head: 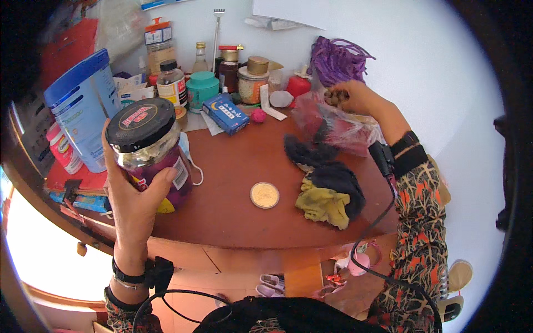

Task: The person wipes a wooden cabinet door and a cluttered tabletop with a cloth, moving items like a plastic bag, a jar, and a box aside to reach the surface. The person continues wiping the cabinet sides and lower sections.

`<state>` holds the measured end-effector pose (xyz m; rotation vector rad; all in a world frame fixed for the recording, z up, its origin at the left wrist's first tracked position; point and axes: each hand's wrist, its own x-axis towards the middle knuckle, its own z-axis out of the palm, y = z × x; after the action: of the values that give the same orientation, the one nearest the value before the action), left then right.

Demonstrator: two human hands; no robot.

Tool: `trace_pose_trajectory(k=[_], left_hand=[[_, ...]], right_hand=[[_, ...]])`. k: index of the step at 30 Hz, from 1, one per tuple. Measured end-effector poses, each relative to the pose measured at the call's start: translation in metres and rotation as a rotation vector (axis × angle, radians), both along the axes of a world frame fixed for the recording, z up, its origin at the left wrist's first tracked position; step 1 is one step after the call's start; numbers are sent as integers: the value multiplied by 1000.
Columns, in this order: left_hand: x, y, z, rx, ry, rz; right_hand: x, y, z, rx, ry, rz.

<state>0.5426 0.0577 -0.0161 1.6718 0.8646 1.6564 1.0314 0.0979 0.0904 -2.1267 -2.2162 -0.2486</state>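
My left hand (137, 195) is wrapped around a glass jar (166, 166) with a black lid (141, 123), dark purple contents and a label bearing writing. At the back right, my right hand (354, 98) has its fingers around a brown lumpy object (336, 98), partly hidden by them. Just below that hand lies a crumpled clear plastic bag (354, 131) with something red in it. A dark and olive-yellow cloth bundle (329, 191) rests in front of the bag. Between the hands, a small round disc with a pale gold face (265, 195) lies on the brown tabletop (233, 220).
Against the wall stand a teal jar (202, 89), a black-capped bottle (171, 83) and a red container (298, 87). A blue box (225, 113) lies before them. Purple cords (339, 60) are at the back right; a blue pouch (85, 110) stands left. Cables hang from both wrists.
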Motion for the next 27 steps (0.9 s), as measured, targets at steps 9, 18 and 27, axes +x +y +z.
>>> trace_pose_trajectory(k=[9,18,27], left_hand=[[1,1,-2,8,-21,8],[2,2,-4,88,-4,1],[1,1,-4,3,-44,-45]], right_hand=[[-93,-7,22,115,154,45],[-229,80,-77,-94,137,66],[-178,42,-26,239,-41,85]])
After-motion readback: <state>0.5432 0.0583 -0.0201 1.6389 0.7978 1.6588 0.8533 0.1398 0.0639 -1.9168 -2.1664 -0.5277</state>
